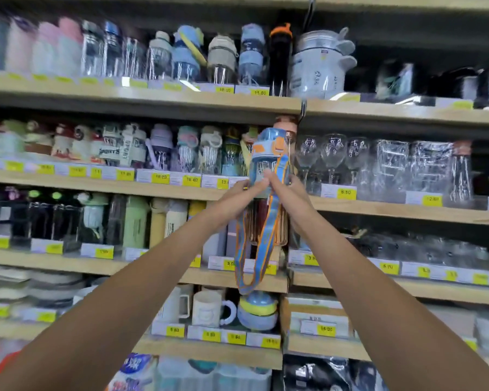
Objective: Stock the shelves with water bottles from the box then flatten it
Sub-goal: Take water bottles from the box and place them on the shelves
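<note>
Holding: left hand (244, 193) and right hand (290, 186) both curl their fingers round the lower body of a blue-and-orange water bottle (268, 156).
Location: bottle upright, raised before a crowded shelf (153, 190).
Strap: long strap (266, 249) dangles below the hands.
Handling: probably light, rigid, smooth plastic; grip the body, not the strap.

A shop, going by the long wooden shelves (141, 101) set one above the other and packed full; little yellow price tags (160, 178) with numbers stuck all along the front edges, each one right under the thing it goes with. Rows of drink bottles (187, 55) in many colours standing side by side; clear stemmed glasses (332, 153) lined up on the right; mugs (206, 309) lower down; wrapped packs (322, 373) at the very bottom.
</note>
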Tool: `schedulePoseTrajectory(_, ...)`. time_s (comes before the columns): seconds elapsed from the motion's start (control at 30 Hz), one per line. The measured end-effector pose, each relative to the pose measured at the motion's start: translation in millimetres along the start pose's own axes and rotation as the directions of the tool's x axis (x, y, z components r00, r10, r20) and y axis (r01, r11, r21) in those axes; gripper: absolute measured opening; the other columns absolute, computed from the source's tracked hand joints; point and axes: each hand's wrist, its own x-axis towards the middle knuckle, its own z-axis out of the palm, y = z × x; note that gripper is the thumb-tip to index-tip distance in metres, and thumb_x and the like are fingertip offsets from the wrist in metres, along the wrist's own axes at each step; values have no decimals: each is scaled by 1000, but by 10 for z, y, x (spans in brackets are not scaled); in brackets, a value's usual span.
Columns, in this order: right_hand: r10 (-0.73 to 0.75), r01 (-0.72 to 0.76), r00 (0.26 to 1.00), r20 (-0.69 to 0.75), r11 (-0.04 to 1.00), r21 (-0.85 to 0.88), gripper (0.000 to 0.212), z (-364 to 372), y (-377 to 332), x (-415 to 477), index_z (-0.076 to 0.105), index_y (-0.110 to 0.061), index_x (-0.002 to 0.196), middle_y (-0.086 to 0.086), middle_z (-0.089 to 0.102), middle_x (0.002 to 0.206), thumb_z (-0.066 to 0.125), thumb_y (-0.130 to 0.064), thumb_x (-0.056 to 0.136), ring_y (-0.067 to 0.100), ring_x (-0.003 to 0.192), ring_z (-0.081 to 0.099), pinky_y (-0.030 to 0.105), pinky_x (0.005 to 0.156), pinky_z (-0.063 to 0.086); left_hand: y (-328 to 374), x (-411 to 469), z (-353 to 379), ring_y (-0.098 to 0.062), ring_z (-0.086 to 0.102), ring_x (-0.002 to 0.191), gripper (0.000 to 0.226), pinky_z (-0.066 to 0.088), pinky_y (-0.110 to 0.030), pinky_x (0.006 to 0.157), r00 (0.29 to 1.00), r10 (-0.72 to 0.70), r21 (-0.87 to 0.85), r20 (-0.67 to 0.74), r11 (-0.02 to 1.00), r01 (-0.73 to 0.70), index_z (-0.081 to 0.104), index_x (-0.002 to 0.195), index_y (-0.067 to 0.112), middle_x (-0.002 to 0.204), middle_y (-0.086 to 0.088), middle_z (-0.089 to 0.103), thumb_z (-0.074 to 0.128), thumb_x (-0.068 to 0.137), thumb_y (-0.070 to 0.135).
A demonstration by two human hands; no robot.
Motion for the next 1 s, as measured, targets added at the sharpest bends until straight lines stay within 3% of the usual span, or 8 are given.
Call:
schedulePoseTrajectory(0.17,12,-14,1000,12,988,153,64,130,-118,341,54,-16,119,5,67,114,77,-51,70,20,100,66,41,92,53,9,232,-75,-10,46,121,93,37,-23,92,998,68,202,15,977,-70,14,147,18,142,5,40,70,78,49)
schedulePoseTrajectory(0.33,-73,72,997,12,994,84,79,217,-208,654,59,-23,111,-1,69,107,71,-69,48,17,98,66,41,92,52,111,457,-87,-5,44,106,80,34,-17,80,977,158,246,-141,962,-120,21,140,12,125,7,45,70,82,37)
schedulePoseTrajectory(0.47,-141,132,986,93,986,97,43,228,-177,862,58,-24,107,1,68,103,73,-46,73,15,88,65,41,88,52,76,728,-133,-12,52,110,81,38,-22,85,950,219,215,-225,962,-171,26,137,14,117,6,50,75,77,35)
schedulePoseTrajectory(0.57,-216,211,970,111,976,55,25,233,-193,1003,57,-25,101,12,68,104,70,-33,81,19,92,65,44,95,50,114,958,-134,-11,56,112,92,45,-28,94,910,288,157,-299,955,-251,28,137,14,122,5,55,78,65,43)
schedulePoseTrajectory(0.67,-265,264,952,156,964,25,32,211,-230,1135,52,-23,112,3,65,108,69,-19,85,9,93,63,26,90,50,137,1125,-115,-8,54,113,91,44,-22,94,871,368,123,-324,930,-347,22,140,12,126,5,51,79,71,30)
schedulePoseTrajectory(0.8,-349,362,920,178,931,-42,53,199,-181,1329,44,-15,127,-6,61,101,71,-5,82,-16,72,58,2,67,42,107,1328,-144,-13,51,118,93,45,-25,96,801,490,134,-344,870,-475,14,142,8,129,-3,46,75,73,8)
schedulePoseTrajectory(0.87,-360,373,918,169,926,-53,57,211,-132,1397,44,-11,129,-4,63,105,72,-3,80,-16,75,59,2,67,43,102,1368,-155,-10,50,116,90,43,-22,98,789,506,144,-347,861,-489,13,143,6,128,-2,45,72,75,0)
schedulePoseTrajectory(1.0,-376,389,911,170,920,-52,59,274,59,1547,45,-9,131,4,63,119,72,-3,79,5,99,63,16,83,49,-8,1461,-160,-10,48,115,86,41,-11,96,776,527,148,-345,847,-510,16,140,5,128,-6,44,68,71,-1)
